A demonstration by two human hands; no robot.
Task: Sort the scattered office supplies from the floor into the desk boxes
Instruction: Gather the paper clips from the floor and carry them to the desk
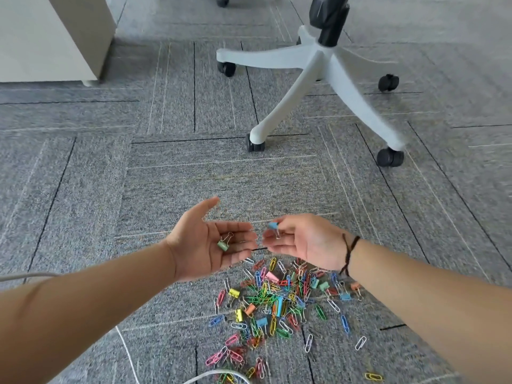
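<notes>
Chair base (318, 59) blurred, top cropped.

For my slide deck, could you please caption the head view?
Right hand pinches a blue binder clip beside the open left hand cradling a green one.

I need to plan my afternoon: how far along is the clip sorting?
Barely started. No desk boxes are in view, so nothing shows as sorted. In hand: a green binder clip lies on the open left hand, and the right hand pinches a blue binder clip. Left: the big pile of paper clips and binder clips scattered on the carpet.
</notes>
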